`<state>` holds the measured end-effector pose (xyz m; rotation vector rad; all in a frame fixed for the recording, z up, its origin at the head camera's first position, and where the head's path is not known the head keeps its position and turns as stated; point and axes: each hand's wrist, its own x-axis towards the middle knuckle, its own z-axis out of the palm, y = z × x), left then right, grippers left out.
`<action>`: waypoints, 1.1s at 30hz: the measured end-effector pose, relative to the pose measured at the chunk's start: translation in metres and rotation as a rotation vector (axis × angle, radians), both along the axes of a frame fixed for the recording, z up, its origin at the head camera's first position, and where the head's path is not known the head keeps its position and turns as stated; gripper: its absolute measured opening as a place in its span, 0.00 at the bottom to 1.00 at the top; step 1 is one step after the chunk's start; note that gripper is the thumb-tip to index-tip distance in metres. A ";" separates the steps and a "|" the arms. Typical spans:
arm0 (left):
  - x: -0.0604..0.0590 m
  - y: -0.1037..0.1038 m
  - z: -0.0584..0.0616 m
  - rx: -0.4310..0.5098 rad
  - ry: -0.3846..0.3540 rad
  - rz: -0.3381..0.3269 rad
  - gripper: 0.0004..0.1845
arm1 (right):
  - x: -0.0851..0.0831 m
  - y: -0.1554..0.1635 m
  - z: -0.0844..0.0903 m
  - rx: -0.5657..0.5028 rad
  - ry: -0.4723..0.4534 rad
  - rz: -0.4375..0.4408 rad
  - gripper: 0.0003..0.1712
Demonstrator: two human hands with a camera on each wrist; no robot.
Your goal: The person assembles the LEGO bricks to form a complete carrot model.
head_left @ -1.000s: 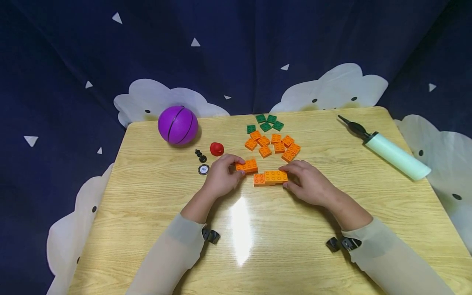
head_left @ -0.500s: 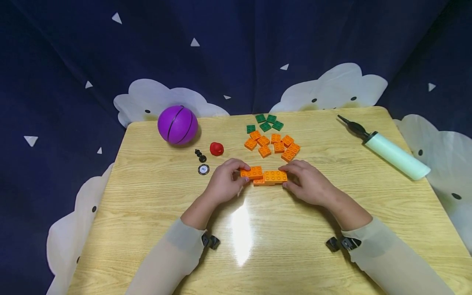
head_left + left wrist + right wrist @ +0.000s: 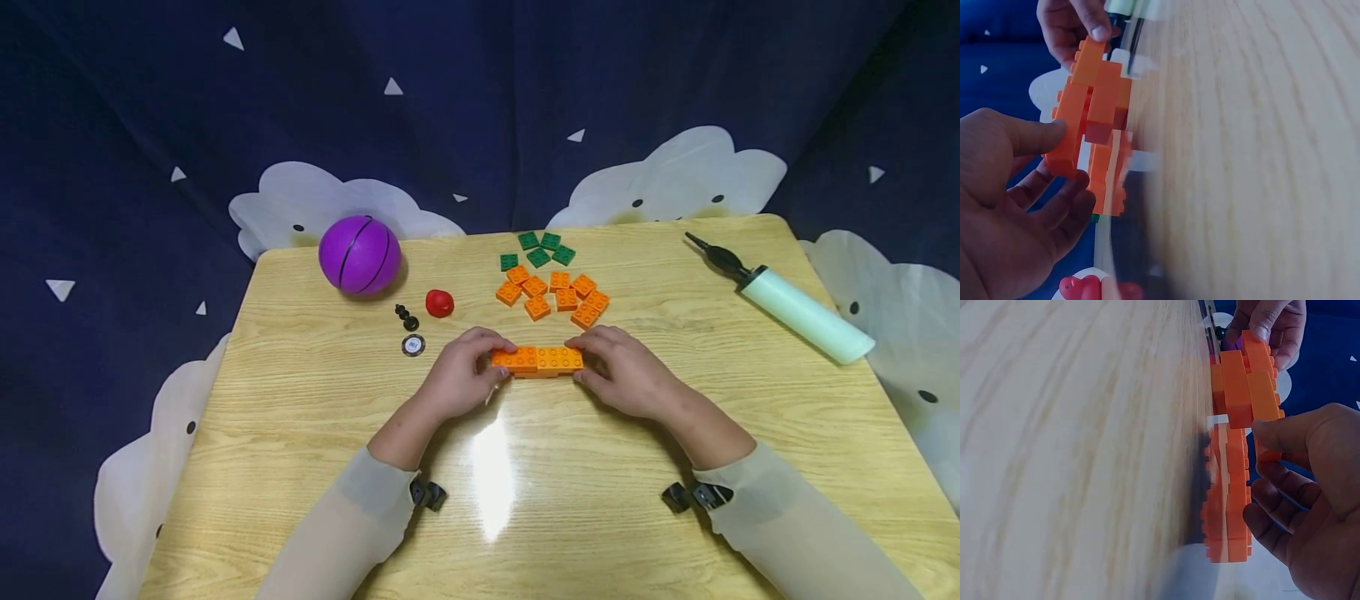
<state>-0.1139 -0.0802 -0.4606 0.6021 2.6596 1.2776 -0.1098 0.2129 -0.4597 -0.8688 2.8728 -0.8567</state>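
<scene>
My left hand (image 3: 463, 375) pinches an orange toy building brick (image 3: 517, 358) by its outer end, thumb on the near side. It sits over the left part of a lower orange brick (image 3: 1103, 103), with a narrow gap showing between them in the left wrist view. Beside it, end to end, lies a lighter orange brick (image 3: 560, 358), whose right end my right hand (image 3: 630, 372) holds between thumb and fingers. Another orange piece (image 3: 1217, 387) shows at the bottom of the stack, against the table in the right wrist view.
Behind the stack lie several small orange bricks (image 3: 537, 307) and several green ones (image 3: 538, 257). A red rubber duck (image 3: 439, 303), black chess piece (image 3: 407, 317), poker chip (image 3: 412, 344) and purple ball (image 3: 360, 255) are to the left. A hand pump (image 3: 802, 312) lies at right.
My left hand has carried its brick rightward and toward me, onto the lower brick and against the lighter orange one. The right hand has kept its place and hold.
</scene>
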 end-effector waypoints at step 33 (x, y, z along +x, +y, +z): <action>-0.002 0.008 -0.011 0.056 0.022 0.067 0.09 | 0.002 -0.004 0.002 0.023 0.002 0.005 0.26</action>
